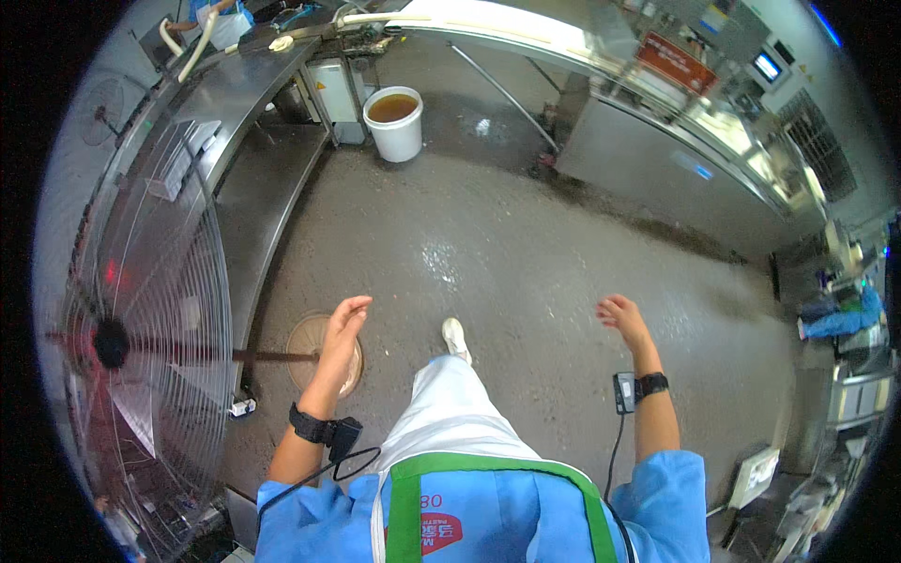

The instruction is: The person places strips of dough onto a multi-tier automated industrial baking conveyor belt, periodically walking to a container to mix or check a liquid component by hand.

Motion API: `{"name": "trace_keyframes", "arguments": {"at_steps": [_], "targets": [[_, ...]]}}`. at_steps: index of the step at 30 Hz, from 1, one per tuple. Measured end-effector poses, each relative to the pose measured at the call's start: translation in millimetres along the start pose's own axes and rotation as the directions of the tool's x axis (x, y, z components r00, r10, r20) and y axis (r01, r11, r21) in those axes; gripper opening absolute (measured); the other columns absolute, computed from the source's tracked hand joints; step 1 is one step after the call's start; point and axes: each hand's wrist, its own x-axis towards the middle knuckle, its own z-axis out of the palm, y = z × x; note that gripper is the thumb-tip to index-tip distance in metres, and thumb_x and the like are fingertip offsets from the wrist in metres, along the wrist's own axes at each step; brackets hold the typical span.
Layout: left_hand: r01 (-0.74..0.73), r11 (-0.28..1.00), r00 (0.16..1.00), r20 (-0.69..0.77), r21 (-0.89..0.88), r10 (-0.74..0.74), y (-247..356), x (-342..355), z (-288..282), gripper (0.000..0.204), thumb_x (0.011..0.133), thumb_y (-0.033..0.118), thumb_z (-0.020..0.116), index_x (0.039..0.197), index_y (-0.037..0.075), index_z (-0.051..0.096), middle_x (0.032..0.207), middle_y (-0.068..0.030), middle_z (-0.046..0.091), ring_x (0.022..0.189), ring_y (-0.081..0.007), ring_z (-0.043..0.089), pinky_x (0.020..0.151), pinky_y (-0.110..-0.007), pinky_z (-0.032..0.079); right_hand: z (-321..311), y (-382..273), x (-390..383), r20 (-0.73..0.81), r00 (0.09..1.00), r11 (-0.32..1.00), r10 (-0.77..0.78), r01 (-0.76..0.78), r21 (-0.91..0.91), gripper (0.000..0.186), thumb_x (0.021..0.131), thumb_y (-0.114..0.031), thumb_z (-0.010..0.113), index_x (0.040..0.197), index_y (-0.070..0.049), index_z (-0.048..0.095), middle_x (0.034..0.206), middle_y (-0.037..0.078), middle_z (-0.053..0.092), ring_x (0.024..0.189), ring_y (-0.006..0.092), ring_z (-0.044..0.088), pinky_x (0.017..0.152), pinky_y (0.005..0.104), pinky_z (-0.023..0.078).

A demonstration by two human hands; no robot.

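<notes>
My left hand point(343, 333) hangs in mid-air at the lower left, fingers slightly bent and holding nothing, above the round base point(305, 349) of a standing fan. The fan's wire cage point(174, 300) fills much of the left side, close beside that hand. My right hand point(623, 323) is at the right over the grey floor, loosely curled but open and empty. Both wrists carry black straps with small cabled devices. My white shoe point(453, 338) shows below me on the wet floor.
A white bucket point(394, 141) of brown liquid stands beside a steel table point(263, 225) with a shelf. A steel machine point(666, 159) with a red sign crosses the back right, with sloping legs. A person in blue point(840, 319) is at the right; another works at top left.
</notes>
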Motion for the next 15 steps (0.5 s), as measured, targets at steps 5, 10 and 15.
{"name": "trace_keyframes", "arguments": {"at_steps": [5, 10, 15], "targets": [[0.154, 0.988, 0.968, -0.199, -0.016, -0.154, 21, 111, -15, 0.022, 0.079, 0.013, 0.043, 0.098, 0.005, 0.051, 0.099, -0.0014, 0.05, 0.095, -0.0113, 0.043, 0.082, -0.024, 0.031, 94, -92, 155, 0.342, 0.939, 0.991, 0.022, 0.023, -0.129, 0.024, 0.078, -0.027, 0.05, 0.089, -0.005, 0.054, 0.083, 0.004, 0.057, 0.075, 0.0126, 0.053, 0.064, 0.0257, 0.043], [0.119, 0.993, 0.967, -0.224, -0.015, -0.119, 37, 209, -33, 0.024, 0.079, 0.017, 0.044, 0.099, 0.005, 0.051, 0.1, -0.0014, 0.05, 0.095, -0.0117, 0.043, 0.081, -0.025, 0.031, 148, -159, 290, 0.574, 0.813, 0.964, 0.097, 0.067, -0.259, 0.021, 0.08, -0.026, 0.048, 0.087, -0.007, 0.054, 0.084, 0.003, 0.056, 0.078, 0.0125, 0.052, 0.068, 0.0253, 0.041], [0.229, 0.959, 0.857, -0.433, -0.167, -0.28, 18, 295, -60, 0.022, 0.079, 0.02, 0.045, 0.097, 0.007, 0.052, 0.096, -0.0015, 0.051, 0.092, -0.012, 0.044, 0.08, -0.025, 0.032, 180, -213, 455, 0.638, 0.755, 0.955, 0.15, 0.057, -0.292, 0.026, 0.079, -0.031, 0.05, 0.089, -0.007, 0.053, 0.083, 0.002, 0.056, 0.075, 0.0114, 0.053, 0.062, 0.0237, 0.042]]}}
